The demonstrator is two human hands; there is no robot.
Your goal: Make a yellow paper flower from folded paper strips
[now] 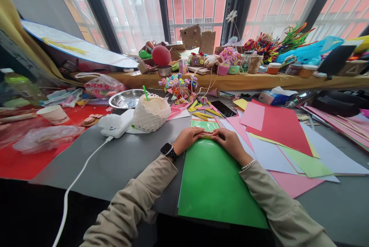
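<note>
My left hand [188, 139] and my right hand [230, 143] face each other over the far part of a glossy green sheet [216, 185]. Between them is a narrow, yellowish and pink folded paper strip [206, 135], its ends pinched in my fingers. The strip's exact folds are too small to make out. Just beyond my fingertips, several yellow folded paper pieces [201, 115] lie near pink paper scraps. On my left wrist is a black watch [167, 149], and a beaded bracelet [248, 164] circles the right one.
A coconut with a green straw [152, 113] stands left of my hands, beside a white charger [117, 123] with its cable. Coloured paper sheets [284, 127] overlap on the right. A metal plate [127, 99] and pompom flowers [178, 85] sit farther back.
</note>
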